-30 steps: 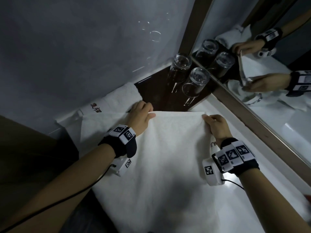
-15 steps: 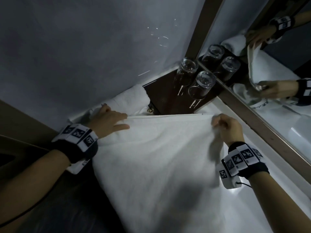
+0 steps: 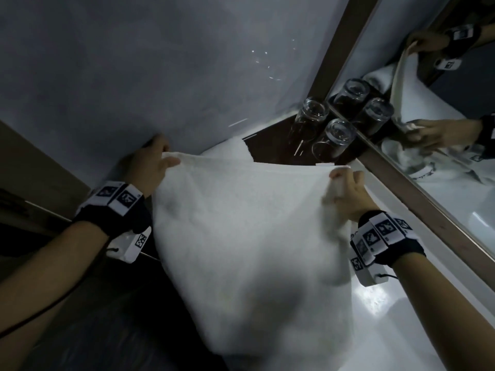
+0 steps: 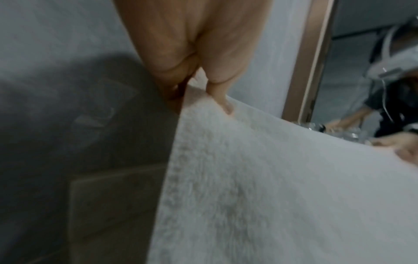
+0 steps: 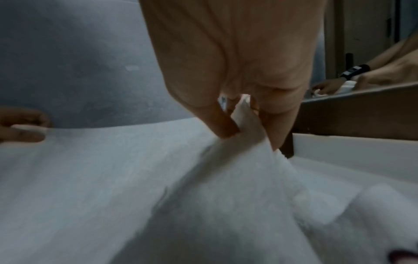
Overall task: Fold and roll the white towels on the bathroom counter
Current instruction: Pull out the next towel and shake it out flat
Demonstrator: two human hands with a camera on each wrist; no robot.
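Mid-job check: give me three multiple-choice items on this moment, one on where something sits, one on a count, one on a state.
1. Where do the drinking glasses stand?
A. far corner by the mirror
B. on the towel
C. in the left hand

2. How many real glasses, reflections aside?
A. one
B. two
C. four

3. How is the towel held?
A. lying flat, untouched
B. rolled tight
C. top corners pinched, hanging spread

Answers:
1 A: the glasses stand beside the mirror frame.
2 B: two stand before the mirror.
3 C: the left hand and right hand each pinch a corner of the towel.
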